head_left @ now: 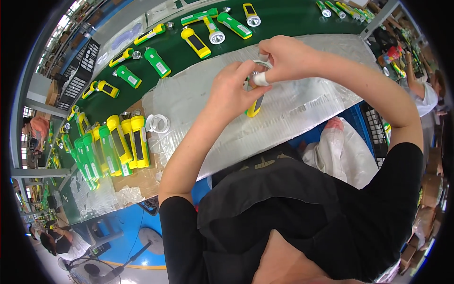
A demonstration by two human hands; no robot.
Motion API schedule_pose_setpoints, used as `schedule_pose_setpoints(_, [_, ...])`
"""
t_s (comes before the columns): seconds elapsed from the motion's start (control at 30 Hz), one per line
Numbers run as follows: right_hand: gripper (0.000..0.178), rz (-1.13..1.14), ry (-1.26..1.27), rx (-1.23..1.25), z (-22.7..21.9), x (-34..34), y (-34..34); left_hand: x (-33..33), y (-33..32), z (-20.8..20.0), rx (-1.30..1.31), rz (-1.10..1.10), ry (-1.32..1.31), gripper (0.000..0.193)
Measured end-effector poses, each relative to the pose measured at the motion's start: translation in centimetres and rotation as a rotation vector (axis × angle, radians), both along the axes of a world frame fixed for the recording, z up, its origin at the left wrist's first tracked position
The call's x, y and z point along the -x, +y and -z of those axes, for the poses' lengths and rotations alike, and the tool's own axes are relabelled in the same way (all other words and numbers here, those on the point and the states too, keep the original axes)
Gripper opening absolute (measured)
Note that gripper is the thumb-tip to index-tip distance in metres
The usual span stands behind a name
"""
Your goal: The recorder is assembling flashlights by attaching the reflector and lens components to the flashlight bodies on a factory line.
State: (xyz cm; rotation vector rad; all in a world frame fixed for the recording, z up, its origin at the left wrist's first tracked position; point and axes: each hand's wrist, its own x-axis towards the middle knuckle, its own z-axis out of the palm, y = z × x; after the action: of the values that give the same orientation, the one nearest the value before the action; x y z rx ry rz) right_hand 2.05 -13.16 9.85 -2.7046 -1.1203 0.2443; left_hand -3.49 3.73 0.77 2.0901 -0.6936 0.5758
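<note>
Over the middle of the bench, both hands meet at the head end of a yellow flashlight with a dark panel. My left hand is closed around the flashlight's head, and its palm hides much of the body. My right hand pinches a white ring at the same end, fingers curled over it. White wrapping covers the tip of a right-hand digit. Whether the ring is seated on the head is hidden by the fingers. Several loose white rings lie on the bench to the left.
Yellow and green flashlights stand packed together at the left. More flashlights lie spread along the green belt beyond the plastic-covered bench. A black crate sits far left; a white sack is below the right edge.
</note>
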Motion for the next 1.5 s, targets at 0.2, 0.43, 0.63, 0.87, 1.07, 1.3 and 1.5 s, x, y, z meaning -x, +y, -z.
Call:
schedule_pose_setpoints(0.2, [0.05,-0.16,-0.043,-0.152,0.9,-1.5,-0.7,-0.3,0.0,0.4,0.036,-0.005,-0.012,0.036])
schedule_pose_setpoints(0.43, [0.046,0.1,-0.17,0.281,-0.1,0.3,1.1,0.4,-0.1,0.3,0.059,-0.001,0.034,0.036])
schedule_pose_setpoints(0.63, [0.049,-0.165,-0.102,-0.059,0.5,0.0,-1.0,0.4,-0.2,0.1,0.07,-0.013,0.018,0.036])
schedule_pose_setpoints(0.87, [0.05,-0.119,-0.055,-0.284,2.1,-0.8,-1.7,-0.1,-0.6,0.2,0.057,-0.023,0.024,0.036])
schedule_pose_setpoints(1.07, [0.056,0.213,0.244,-0.932,11.0,1.8,-2.1,-0.2,-0.1,0.8,0.132,0.035,-0.022,0.037])
schedule_pose_setpoints(1.3, [0.05,0.344,0.603,-1.022,18.1,7.3,2.4,1.0,0.0,0.9,0.836,0.227,0.546,0.035])
schedule_pose_setpoints(1.5, [0.038,-0.434,1.305,-0.668,10.6,2.4,1.1,2.9,2.4,-3.4,0.496,0.254,-0.006,0.027])
